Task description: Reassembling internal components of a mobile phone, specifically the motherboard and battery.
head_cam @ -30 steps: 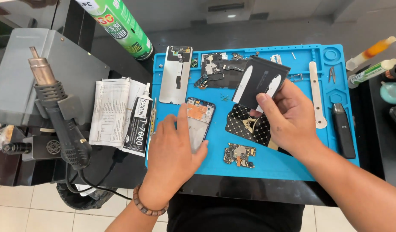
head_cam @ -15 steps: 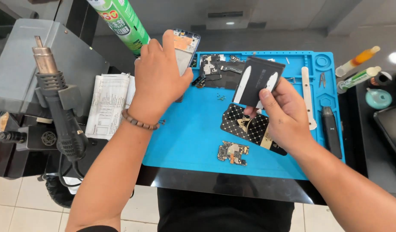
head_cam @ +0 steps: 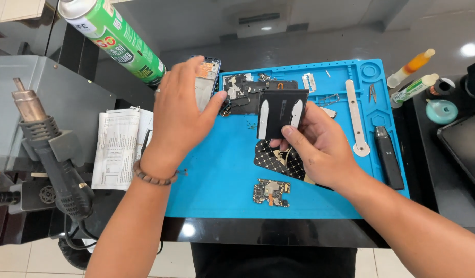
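Left hand: we see our left hand [head_cam: 183, 110] stretched to the far left corner of the blue mat [head_cam: 217, 185], fingers wrapped around a phone frame [head_cam: 205, 82] that sits at the mat's edge.
Right hand: our right hand [head_cam: 320, 146] grips a black battery [head_cam: 281, 113] with two white strips, raised above the middle of the mat.
Under the right hand: a black patterned back cover [head_cam: 273, 157] lies partly hidden by our fingers.
Near edge of mat: a small circuit board [head_cam: 272, 192] lies alone.
Far side of mat: a cluster of dark phone parts [head_cam: 242, 92] rests just beside the frame; the battery blocks part of it.
Right side of mat: a white pry tool [head_cam: 356, 121] and a black slim device [head_cam: 389, 157] lie side by side.
Left of mat: folded papers [head_cam: 116, 146], a heat gun [head_cam: 47, 144] in its stand, and a green spray can [head_cam: 116, 38].
Right of mat: two small bottles [head_cam: 412, 77].
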